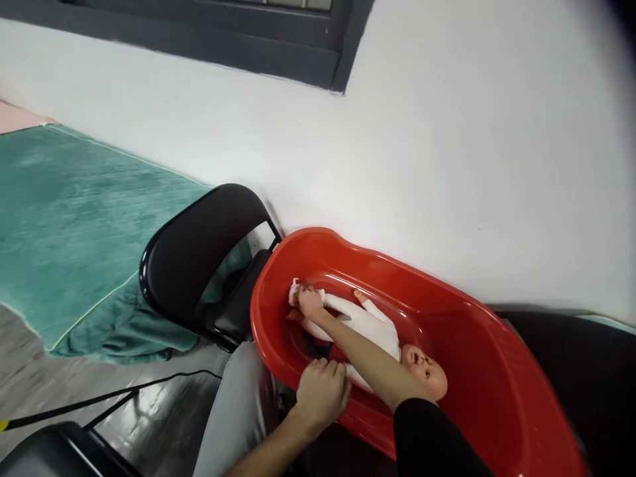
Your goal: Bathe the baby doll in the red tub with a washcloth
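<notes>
A baby doll (370, 331) in a white outfit lies on its back in a red baby bathtub (477, 331), head to the right and feet to the left. My right hand (309, 302) reaches across the doll, closed at one of its feet. A small white piece that looks like a sock (293, 292) sticks out past my fingers. The doll's other foot (295, 316) shows bare just below. Over the tub's near rim curls my left hand (322, 392), closed, close to the doll's near arm, whose end is hidden.
Left of the tub stands a black folding chair (209, 252), with a green blanket (84, 218) spread behind it. A second black chair (54, 450) is at the lower left. The white wall (447, 165) rises behind the tub. My grey-trousered leg (238, 411) is beside the tub.
</notes>
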`<act>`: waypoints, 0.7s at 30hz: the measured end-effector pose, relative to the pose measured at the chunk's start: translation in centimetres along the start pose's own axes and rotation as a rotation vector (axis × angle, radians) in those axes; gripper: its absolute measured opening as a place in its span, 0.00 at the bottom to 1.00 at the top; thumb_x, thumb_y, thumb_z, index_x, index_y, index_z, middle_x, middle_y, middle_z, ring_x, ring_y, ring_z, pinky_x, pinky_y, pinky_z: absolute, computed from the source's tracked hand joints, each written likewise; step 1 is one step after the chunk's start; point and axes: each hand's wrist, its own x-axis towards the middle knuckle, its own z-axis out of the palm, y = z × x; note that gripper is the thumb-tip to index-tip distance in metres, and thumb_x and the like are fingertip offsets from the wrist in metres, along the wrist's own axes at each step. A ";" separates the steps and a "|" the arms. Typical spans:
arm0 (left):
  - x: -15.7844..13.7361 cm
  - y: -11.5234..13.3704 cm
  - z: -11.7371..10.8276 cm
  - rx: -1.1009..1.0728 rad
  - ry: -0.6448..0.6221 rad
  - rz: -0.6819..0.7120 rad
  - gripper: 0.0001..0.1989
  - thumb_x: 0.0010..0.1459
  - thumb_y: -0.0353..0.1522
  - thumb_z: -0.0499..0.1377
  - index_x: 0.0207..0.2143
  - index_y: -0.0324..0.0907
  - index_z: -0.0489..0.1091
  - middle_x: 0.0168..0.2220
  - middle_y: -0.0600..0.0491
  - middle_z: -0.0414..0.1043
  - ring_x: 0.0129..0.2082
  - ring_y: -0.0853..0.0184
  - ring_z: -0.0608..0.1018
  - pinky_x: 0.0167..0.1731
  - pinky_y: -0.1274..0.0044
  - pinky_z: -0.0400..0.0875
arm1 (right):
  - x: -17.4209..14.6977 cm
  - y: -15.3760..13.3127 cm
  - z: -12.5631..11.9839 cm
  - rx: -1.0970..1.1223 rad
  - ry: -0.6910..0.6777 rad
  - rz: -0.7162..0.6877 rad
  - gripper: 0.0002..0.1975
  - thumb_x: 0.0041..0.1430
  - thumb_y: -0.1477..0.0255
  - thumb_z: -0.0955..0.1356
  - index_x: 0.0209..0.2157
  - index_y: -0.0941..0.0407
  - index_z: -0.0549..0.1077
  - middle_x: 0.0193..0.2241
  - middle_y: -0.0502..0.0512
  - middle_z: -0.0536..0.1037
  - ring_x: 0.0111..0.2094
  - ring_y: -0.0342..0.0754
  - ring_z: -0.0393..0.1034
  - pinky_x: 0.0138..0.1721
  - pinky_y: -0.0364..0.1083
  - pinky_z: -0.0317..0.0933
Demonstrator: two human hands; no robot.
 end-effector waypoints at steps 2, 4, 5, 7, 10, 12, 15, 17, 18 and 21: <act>0.0 -0.1 0.1 -0.003 0.005 0.011 0.03 0.61 0.32 0.64 0.34 0.43 0.74 0.31 0.53 0.78 0.31 0.60 0.80 0.36 0.68 0.74 | 0.7 -0.2 0.6 -0.011 0.004 0.035 0.20 0.70 0.78 0.62 0.60 0.66 0.71 0.55 0.75 0.77 0.60 0.61 0.71 0.57 0.51 0.62; 0.1 -0.1 0.1 0.001 -0.010 0.021 0.04 0.62 0.34 0.64 0.35 0.43 0.75 0.31 0.53 0.78 0.31 0.60 0.80 0.35 0.67 0.74 | 1.2 -0.1 0.9 -0.013 0.012 0.068 0.19 0.70 0.76 0.63 0.59 0.65 0.71 0.54 0.73 0.78 0.59 0.61 0.71 0.57 0.52 0.62; 0.1 -0.1 0.0 0.003 -0.021 0.027 0.04 0.62 0.34 0.64 0.36 0.43 0.75 0.31 0.53 0.78 0.31 0.61 0.80 0.35 0.67 0.74 | 1.4 0.0 0.9 -0.012 0.019 0.083 0.19 0.70 0.74 0.64 0.59 0.64 0.71 0.54 0.72 0.78 0.58 0.61 0.72 0.57 0.52 0.62; 0.2 0.0 0.0 0.005 -0.038 0.030 0.05 0.63 0.35 0.64 0.36 0.43 0.75 0.32 0.52 0.79 0.31 0.61 0.80 0.35 0.68 0.74 | 1.7 0.1 1.0 -0.008 0.035 0.106 0.19 0.70 0.70 0.65 0.59 0.63 0.70 0.52 0.71 0.79 0.57 0.60 0.73 0.57 0.53 0.61; 0.2 0.0 -0.2 -0.007 -0.052 0.029 0.06 0.63 0.35 0.64 0.36 0.42 0.76 0.32 0.51 0.79 0.32 0.60 0.80 0.35 0.68 0.74 | 1.8 0.3 0.9 -0.003 0.053 0.119 0.19 0.71 0.67 0.65 0.58 0.62 0.70 0.51 0.70 0.79 0.56 0.59 0.73 0.58 0.51 0.60; 0.3 0.0 -0.3 -0.021 -0.063 0.034 0.06 0.63 0.35 0.64 0.37 0.42 0.76 0.33 0.51 0.79 0.32 0.60 0.80 0.35 0.67 0.75 | 1.7 0.3 0.6 -0.001 0.059 0.115 0.19 0.73 0.65 0.64 0.58 0.61 0.70 0.51 0.69 0.79 0.56 0.58 0.73 0.58 0.50 0.60; 0.3 0.0 -0.5 -0.037 -0.079 0.034 0.05 0.64 0.35 0.63 0.37 0.42 0.76 0.33 0.50 0.79 0.33 0.59 0.81 0.36 0.67 0.76 | 1.0 0.3 -0.2 0.044 0.080 0.083 0.17 0.75 0.65 0.61 0.56 0.60 0.71 0.53 0.67 0.78 0.55 0.55 0.73 0.55 0.47 0.60; 0.3 0.0 -0.6 -0.045 -0.077 0.029 0.05 0.64 0.34 0.63 0.37 0.41 0.76 0.34 0.50 0.79 0.34 0.59 0.81 0.37 0.68 0.76 | 0.0 0.5 -0.7 0.103 0.123 0.022 0.15 0.75 0.66 0.61 0.55 0.60 0.71 0.53 0.65 0.78 0.54 0.53 0.73 0.54 0.45 0.60; 0.3 0.0 -0.5 -0.051 -0.073 0.033 0.05 0.64 0.34 0.63 0.37 0.41 0.76 0.34 0.50 0.79 0.34 0.60 0.81 0.37 0.68 0.76 | -0.6 0.6 -0.8 0.134 0.147 -0.023 0.15 0.75 0.67 0.61 0.54 0.59 0.72 0.52 0.64 0.78 0.53 0.52 0.73 0.54 0.45 0.60; 0.1 -0.1 -0.3 -0.073 -0.060 0.060 0.05 0.64 0.33 0.62 0.38 0.41 0.77 0.34 0.50 0.80 0.34 0.60 0.81 0.38 0.68 0.76 | -2.9 0.8 -0.6 0.192 0.142 -0.228 0.14 0.74 0.70 0.61 0.53 0.58 0.73 0.51 0.61 0.79 0.53 0.51 0.72 0.56 0.45 0.60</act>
